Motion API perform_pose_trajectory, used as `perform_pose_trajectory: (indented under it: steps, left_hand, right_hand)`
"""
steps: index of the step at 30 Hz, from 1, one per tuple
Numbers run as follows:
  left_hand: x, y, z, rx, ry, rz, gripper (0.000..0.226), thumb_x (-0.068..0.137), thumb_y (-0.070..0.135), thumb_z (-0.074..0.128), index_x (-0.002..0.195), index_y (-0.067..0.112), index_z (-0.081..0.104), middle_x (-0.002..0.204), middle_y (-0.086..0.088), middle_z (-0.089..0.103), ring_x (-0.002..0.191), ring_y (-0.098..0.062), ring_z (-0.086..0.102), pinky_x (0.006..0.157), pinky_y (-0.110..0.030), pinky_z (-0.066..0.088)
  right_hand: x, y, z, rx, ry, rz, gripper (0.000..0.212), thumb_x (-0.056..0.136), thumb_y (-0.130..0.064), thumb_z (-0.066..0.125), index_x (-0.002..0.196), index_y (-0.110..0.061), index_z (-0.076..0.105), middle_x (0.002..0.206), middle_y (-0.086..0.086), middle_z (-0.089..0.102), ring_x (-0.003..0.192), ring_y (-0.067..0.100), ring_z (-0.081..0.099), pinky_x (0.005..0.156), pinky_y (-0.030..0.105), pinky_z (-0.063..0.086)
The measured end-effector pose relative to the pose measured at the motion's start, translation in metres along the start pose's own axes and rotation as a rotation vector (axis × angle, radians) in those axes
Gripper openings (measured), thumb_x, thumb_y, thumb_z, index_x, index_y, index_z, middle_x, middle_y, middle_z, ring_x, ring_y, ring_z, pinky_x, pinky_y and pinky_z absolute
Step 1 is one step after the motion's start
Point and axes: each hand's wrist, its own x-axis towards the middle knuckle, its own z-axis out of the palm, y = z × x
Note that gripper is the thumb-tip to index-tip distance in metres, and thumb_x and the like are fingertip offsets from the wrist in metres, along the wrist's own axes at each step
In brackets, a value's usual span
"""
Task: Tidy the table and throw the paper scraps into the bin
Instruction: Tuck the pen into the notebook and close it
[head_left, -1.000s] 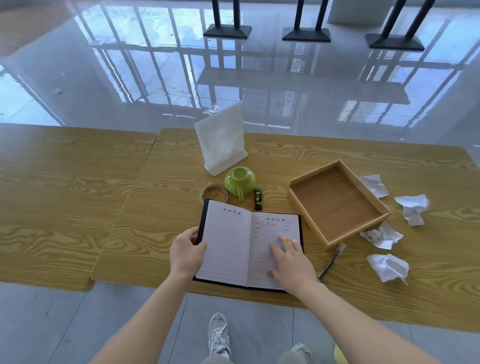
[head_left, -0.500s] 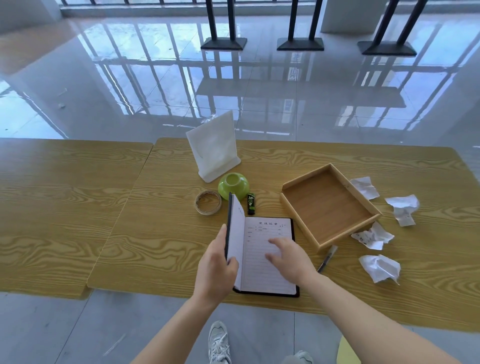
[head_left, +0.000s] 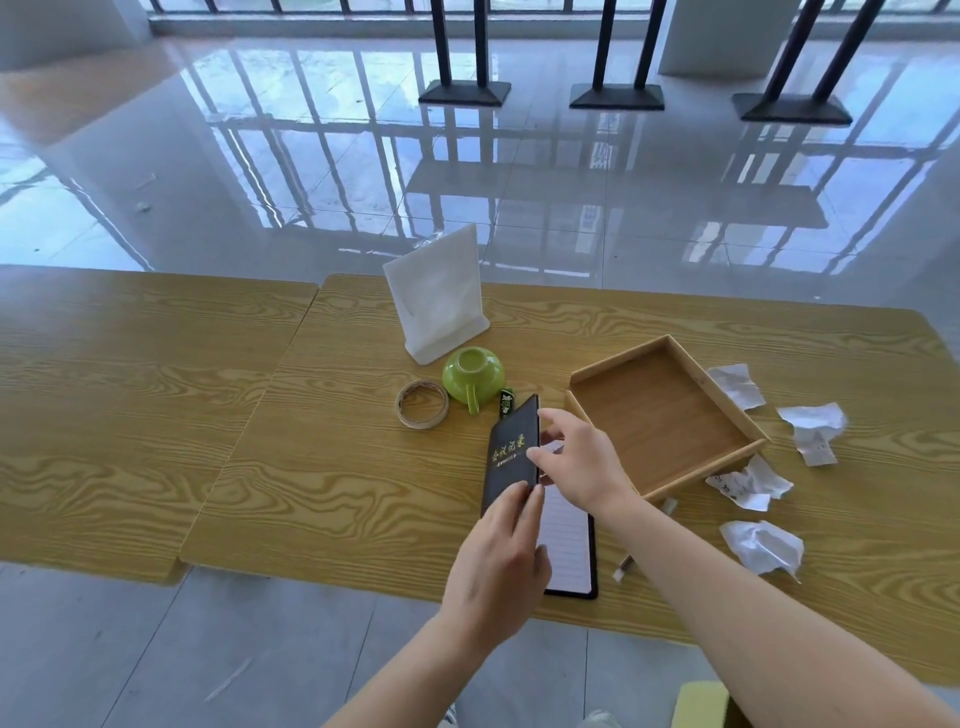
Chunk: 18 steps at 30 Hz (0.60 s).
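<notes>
A black notebook (head_left: 511, 447) lies near the table's front edge, its cover raised and tilted over the lined right page (head_left: 567, 545). My left hand (head_left: 498, 561) holds the cover's lower edge. My right hand (head_left: 584, 462) hovers over the page with spread fingers, its thumb and index fingertip touching the cover's free edge. Several crumpled white paper scraps lie to the right of the tray: one at the back (head_left: 737, 384), one further right (head_left: 813, 431), one by the tray's corner (head_left: 750, 483), one nearest me (head_left: 763, 545). No bin is in view.
A shallow wooden tray (head_left: 660, 415) stands right of the notebook. A pen (head_left: 623, 567) pokes out beneath my right forearm. Behind the notebook are a green cup (head_left: 472, 376), a tape roll (head_left: 422, 404), a small green lighter (head_left: 506, 402) and a white sign stand (head_left: 436, 301). A second table (head_left: 130, 405) adjoins on the left.
My left hand has swung the left cover up and over towards the right page, so the notebook went from lying open flat to nearly closed. My right hand lifted off the page.
</notes>
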Motion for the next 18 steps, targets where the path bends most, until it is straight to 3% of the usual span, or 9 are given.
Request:
perform_pose_trajectory:
  steps: [5,9,13,18]
  left_hand:
    - [-0.008,-0.004,0.023,0.212,-0.069,0.195,0.053,0.083,0.018,0.064,0.133,0.005,0.055,0.139,-0.014,0.055,0.134,-0.029,0.048,0.107,-0.042,0.044]
    - [-0.011,-0.007,0.044,0.283,-0.104,0.273,0.044,0.092,0.024,0.059,0.133,0.010,0.057,0.139,-0.011,0.056,0.133,-0.028,0.049,0.105,-0.043,0.045]
    - [-0.008,-0.007,0.059,0.349,-0.208,0.293,0.043,0.094,0.026,0.054,0.136,0.015,0.052,0.140,-0.012,0.054,0.133,-0.030,0.048,0.102,-0.049,0.046]
    - [-0.008,-0.011,0.063,0.362,-0.395,0.189,0.054,0.091,0.033,0.054,0.142,0.020,0.042,0.143,-0.013,0.051,0.135,-0.032,0.046,0.100,-0.055,0.047]
  right_hand:
    - [0.001,0.018,-0.008,-0.080,0.007,0.056,0.054,0.088,-0.018,0.071,0.139,-0.017,0.054,0.112,0.002,0.066,0.100,0.020,0.061,0.082,0.026,0.042]
    - [-0.002,0.033,-0.011,-0.105,0.009,0.092,0.041,0.085,-0.008,0.068,0.124,-0.016,0.063,0.105,0.002,0.070,0.106,0.023,0.063,0.080,0.029,0.045]
    - [-0.005,0.048,-0.009,-0.135,0.027,0.142,0.028,0.083,-0.006,0.066,0.111,-0.013,0.066,0.094,0.002,0.070,0.095,0.029,0.064,0.078,0.037,0.049]
    - [-0.006,0.060,-0.004,-0.170,-0.031,0.193,0.033,0.084,-0.003,0.063,0.114,-0.017,0.063,0.103,0.003,0.071,0.101,0.027,0.064,0.084,0.039,0.053]
